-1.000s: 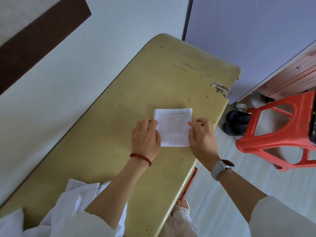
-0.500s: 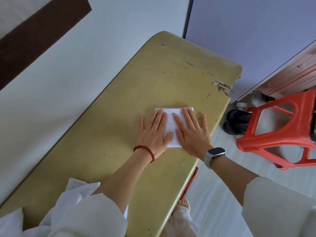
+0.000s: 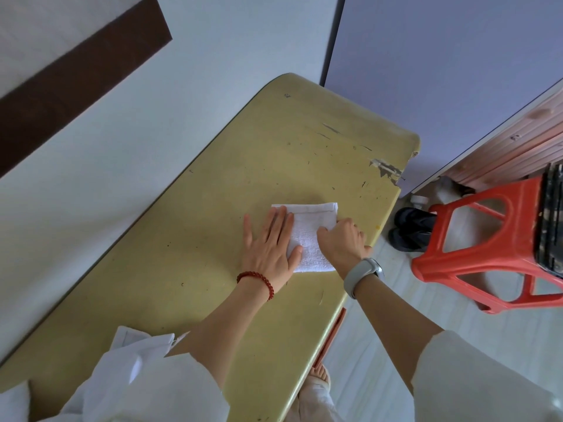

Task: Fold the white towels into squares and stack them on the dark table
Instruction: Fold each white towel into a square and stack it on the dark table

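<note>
— Where was the towel (image 3: 313,236)?
— On the yellow surface (image 3: 213,239), near its right edge.
— What changed?
— The left hand (image 3: 269,248) stayed flat, fingers spread. The right hand (image 3: 342,242) had been flat too; now its fingers curled, pinching the towel's right edge.

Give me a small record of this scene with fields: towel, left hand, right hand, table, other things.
towel: white towel, folded, flat near the table's right edge
left hand: left hand flat on the towel's left part, fingers straight
right hand: right hand with fingers curled at the towel's right edge; grip unclear
table: table yellowish, scratched, chipped at the far corner
other things: red stool on the floor at right; white cloth at the near end
</note>
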The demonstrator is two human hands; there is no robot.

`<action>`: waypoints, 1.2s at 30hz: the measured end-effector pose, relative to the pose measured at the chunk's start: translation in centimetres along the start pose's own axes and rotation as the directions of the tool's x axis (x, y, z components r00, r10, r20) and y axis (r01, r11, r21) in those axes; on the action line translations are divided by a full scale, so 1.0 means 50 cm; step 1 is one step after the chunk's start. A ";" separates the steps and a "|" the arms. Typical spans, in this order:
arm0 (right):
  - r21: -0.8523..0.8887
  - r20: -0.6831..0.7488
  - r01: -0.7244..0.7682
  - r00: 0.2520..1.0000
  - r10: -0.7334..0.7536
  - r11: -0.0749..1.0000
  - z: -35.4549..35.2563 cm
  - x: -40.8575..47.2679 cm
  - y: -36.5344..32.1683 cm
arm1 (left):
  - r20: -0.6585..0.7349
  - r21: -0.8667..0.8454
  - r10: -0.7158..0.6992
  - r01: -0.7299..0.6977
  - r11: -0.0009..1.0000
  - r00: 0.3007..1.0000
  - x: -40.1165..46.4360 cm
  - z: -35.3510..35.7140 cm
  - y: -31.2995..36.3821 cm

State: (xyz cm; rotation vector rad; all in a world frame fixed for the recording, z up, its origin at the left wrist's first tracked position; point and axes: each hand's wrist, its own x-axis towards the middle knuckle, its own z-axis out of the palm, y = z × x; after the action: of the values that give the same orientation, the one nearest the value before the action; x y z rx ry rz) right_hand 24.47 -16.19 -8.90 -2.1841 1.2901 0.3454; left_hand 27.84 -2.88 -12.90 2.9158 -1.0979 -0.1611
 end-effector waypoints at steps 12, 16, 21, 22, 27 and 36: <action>0.142 -0.177 0.332 0.936 -0.306 0.933 -0.018 -0.059 -0.009 | -0.006 -0.002 -0.041 0.041 0.999 0.999 0.000 0.006 0.000; 0.214 -0.144 0.318 0.945 -0.292 0.924 -0.022 -0.057 -0.003 | -0.006 -0.005 -0.059 0.059 0.998 0.998 -0.006 -0.001 0.000; 0.185 -0.268 0.625 0.775 -0.572 0.759 -0.056 -0.092 -0.004 | -0.043 -0.396 -0.286 0.246 0.884 0.957 -0.015 -0.047 -0.023; 0.174 -0.273 0.671 0.736 -0.619 0.721 -0.067 -0.099 -0.006 | -0.039 -0.523 -0.365 0.292 0.801 0.930 -0.015 -0.055 -0.033; 0.252 -0.289 0.767 0.641 -0.711 0.590 -0.123 -0.123 -0.017 | 0.292 -0.931 -0.217 0.328 0.158 0.932 -0.003 -0.129 -0.062; 0.243 -0.352 0.717 0.693 -0.629 0.654 -0.181 -0.164 -0.002 | -0.300 -0.810 -0.516 0.071 0.582 0.802 -0.074 -0.259 -0.031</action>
State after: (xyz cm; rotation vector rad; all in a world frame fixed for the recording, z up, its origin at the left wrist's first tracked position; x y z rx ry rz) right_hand 19.85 -15.67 2.42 -2.2249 0.4762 -0.4474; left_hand 27.45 0.52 0.20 2.0999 -0.2745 0.1238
